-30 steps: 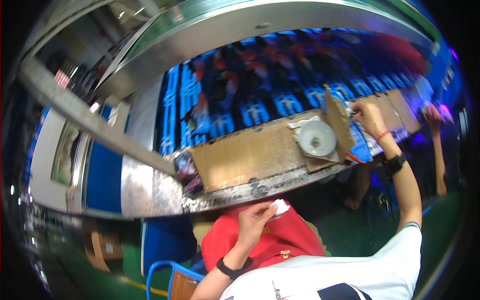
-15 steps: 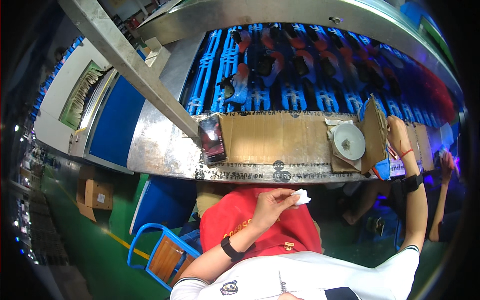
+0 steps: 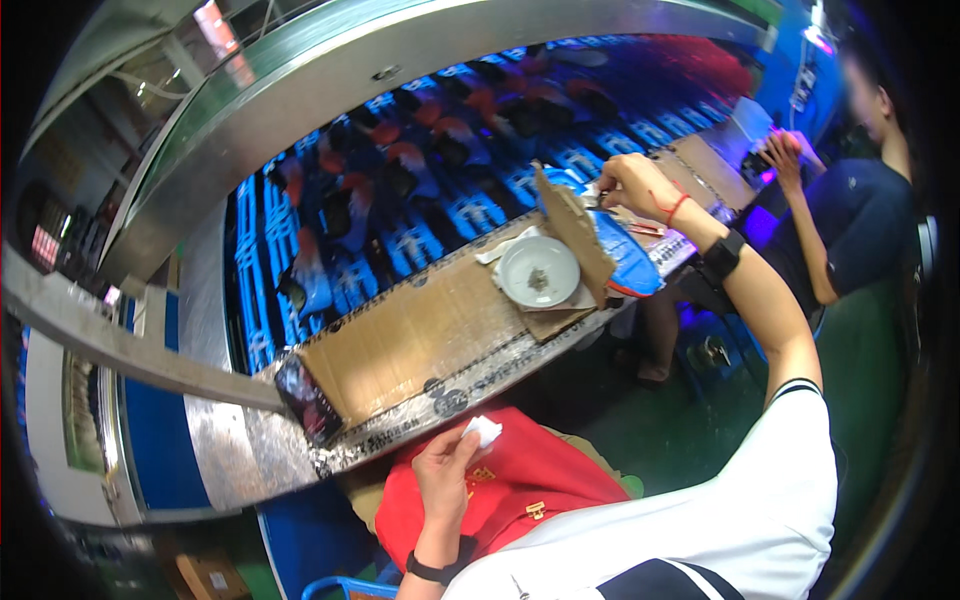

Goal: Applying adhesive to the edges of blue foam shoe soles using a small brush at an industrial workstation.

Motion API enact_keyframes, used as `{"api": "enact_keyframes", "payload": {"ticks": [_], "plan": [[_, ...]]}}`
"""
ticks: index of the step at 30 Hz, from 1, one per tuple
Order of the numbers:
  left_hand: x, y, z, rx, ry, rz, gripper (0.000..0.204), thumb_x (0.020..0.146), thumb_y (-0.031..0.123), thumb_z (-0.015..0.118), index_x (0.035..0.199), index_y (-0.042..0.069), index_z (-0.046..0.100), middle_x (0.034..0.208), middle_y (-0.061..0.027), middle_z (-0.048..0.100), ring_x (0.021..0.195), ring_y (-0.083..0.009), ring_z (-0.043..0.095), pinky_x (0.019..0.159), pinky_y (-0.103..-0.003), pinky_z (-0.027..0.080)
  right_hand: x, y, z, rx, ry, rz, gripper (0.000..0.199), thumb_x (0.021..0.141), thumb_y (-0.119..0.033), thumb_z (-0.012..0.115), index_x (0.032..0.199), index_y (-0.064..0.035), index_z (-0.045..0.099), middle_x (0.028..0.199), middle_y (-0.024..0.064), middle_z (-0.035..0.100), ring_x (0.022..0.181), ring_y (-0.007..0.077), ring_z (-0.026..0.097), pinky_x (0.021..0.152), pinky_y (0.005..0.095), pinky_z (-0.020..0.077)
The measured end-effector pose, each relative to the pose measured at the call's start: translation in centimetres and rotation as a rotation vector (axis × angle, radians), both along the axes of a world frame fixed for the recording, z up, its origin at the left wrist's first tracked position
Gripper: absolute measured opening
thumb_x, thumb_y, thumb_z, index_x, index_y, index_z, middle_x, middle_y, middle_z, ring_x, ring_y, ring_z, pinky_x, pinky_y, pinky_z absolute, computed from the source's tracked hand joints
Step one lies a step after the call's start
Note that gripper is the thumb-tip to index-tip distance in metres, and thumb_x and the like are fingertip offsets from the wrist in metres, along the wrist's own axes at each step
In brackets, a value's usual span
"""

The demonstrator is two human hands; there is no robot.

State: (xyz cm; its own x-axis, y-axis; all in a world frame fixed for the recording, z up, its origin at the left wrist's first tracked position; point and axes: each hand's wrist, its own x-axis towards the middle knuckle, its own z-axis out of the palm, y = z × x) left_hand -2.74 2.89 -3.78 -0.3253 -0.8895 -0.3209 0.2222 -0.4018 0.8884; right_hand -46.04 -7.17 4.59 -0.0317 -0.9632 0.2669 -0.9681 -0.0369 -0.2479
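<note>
A crumpled white tissue is pinched between the thumb and fingers of my left hand, above the red apron on my lap. Out over the bench, my right hand has its fingers bent together beside a blue plastic bag. Something small and dark shows at those fingertips, too small to make out. An upright cardboard flap stands between the bag and a white bowl. Small greyish bits lie in the bottom of the bowl.
A conveyor with blue slats carries rows of red-and-blue shoe parts behind the bench. Flat cardboard covers the bench, with a phone at its left end by a metal post. A co-worker sits at the right, hands raised.
The view has swung to the right and tilted, bringing more of the co-worker into sight. My left hand still holds the tissue; my right hand stays near the blue bag behind the flap.
</note>
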Motion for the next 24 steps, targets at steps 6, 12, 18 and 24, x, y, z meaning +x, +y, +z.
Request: {"api": "enact_keyframes", "payload": {"ticks": [6,12,18,24], "plan": [[-0.3,0.0,-0.2,-0.023,0.022,0.026,0.016,0.085,0.006,0.064,0.098,-0.003,0.063,0.093,-0.0120,0.066,0.085,-0.0192,0.065,0.072,-0.032,0.057,0.1,0.1,-1.2,-0.001,0.048,0.029,0.023,0.059,-0.011,0.077,0.079,-0.0035,0.067,0.080,0.0148,0.065,0.081,0.0317,0.062,0.071,0.0396,0.0492],[-0.3,0.1,-0.2,-0.024,0.038,0.035,0.017,0.084,0.001,0.064,0.099,-0.008,0.062,0.092,-0.0143,0.066,0.082,-0.0199,0.065,0.073,-0.031,0.057,1.3,-0.7,-1.4,0.085,0.104,0.068,0.020,0.057,-0.007,0.074,0.075,-0.0036,0.068,0.079,0.0170,0.065,0.079,0.0340,0.063,0.070,0.0424,0.0493],[-0.4,0.0,-0.2,-0.009,0.031,0.041,0.016,0.084,0.001,0.064,0.098,-0.008,0.062,0.092,-0.0139,0.066,0.083,-0.0194,0.065,0.072,-0.031,0.058,0.5,-1.4,-1.9,-0.074,0.246,0.111,0.013,0.059,-0.004,0.066,0.072,-0.0010,0.067,0.074,0.0185,0.064,0.075,0.0357,0.063,0.065,0.0426,0.0504],[-0.4,0.0,-0.3,-0.022,0.010,0.041,0.017,0.084,0.001,0.064,0.098,-0.007,0.062,0.092,-0.0135,0.066,0.082,-0.0194,0.065,0.071,-0.032,0.058,1.3,0.3,-2.0,-0.109,0.364,0.274,0.006,0.063,-0.002,0.059,0.066,0.0019,0.063,0.077,0.0175,0.062,0.081,0.0342,0.059,0.070,0.0411,0.0496]]}}
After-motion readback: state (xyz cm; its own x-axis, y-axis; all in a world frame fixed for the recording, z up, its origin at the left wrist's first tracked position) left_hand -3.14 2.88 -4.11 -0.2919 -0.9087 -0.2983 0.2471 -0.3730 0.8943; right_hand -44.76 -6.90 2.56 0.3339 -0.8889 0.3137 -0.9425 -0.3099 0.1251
